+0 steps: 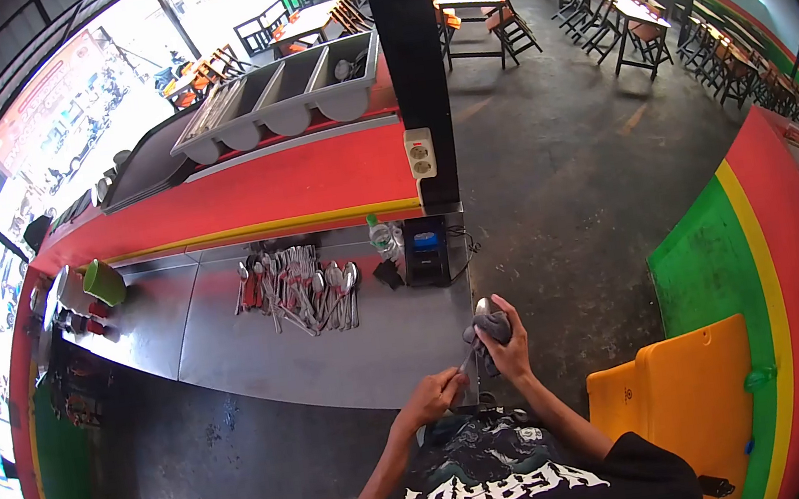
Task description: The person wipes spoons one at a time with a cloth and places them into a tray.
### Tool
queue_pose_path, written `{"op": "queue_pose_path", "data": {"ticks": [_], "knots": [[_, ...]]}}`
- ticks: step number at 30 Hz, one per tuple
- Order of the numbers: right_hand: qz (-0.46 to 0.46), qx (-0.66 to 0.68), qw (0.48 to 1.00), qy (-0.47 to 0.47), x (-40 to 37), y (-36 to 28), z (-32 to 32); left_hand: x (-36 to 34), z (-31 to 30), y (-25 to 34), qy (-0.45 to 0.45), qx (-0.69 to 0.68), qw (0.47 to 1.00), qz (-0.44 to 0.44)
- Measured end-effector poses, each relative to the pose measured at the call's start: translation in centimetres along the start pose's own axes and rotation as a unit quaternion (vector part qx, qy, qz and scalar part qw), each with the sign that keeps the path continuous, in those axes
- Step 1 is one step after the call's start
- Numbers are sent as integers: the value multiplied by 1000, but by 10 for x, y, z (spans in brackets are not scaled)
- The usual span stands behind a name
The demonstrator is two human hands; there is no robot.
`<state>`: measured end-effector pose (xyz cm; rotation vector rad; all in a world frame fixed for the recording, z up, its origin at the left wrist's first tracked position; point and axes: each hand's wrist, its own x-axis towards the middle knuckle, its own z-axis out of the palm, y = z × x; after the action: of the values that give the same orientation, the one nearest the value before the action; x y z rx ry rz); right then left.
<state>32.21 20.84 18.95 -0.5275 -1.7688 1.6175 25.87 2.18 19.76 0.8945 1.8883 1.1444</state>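
Note:
My left hand [434, 398] is closed around the handle end of a spoon [483, 307], whose bowl shows above my right hand. A second rounded metal piece, like another spoon bowl, shows beside it. My right hand [510, 341] is closed on a dark grey cloth [493, 326], which is bunched against the metal. Both hands are in front of my body, at the right end of the steel counter [334, 367]. Farther left on that counter lies a loose pile of spoons and forks [299, 288], some with red handles or wrapping.
By the counter's back edge stand a plastic bottle [381, 237] and a black device [425, 254]. A green container [104, 282] is at the far left. Above, a grey divided cutlery tray [284, 98] rests on the red ledge. An orange chair [676, 395] stands close on my right.

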Motion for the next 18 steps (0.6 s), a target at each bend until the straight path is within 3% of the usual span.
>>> {"op": "queue_pose_path", "data": {"ticks": [4,7,9,14,18], "knots": [[9,-6,1000,11,0,14,5,-4,-5,-8,-14,-3,1000,-2],[101,53,992,48,1,19,7,-10,-14,-9,-21,18,1000,-6],[97,31,992,70,7,24,5,-16,-22,-8,-28,26,999,-17],[140,45,983,111,14,45,-4,-27,-29,-19,-26,-99,994,-34],[226,93,968,54,13,58,1,-35,-23,-6,22,-212,977,0]]}}
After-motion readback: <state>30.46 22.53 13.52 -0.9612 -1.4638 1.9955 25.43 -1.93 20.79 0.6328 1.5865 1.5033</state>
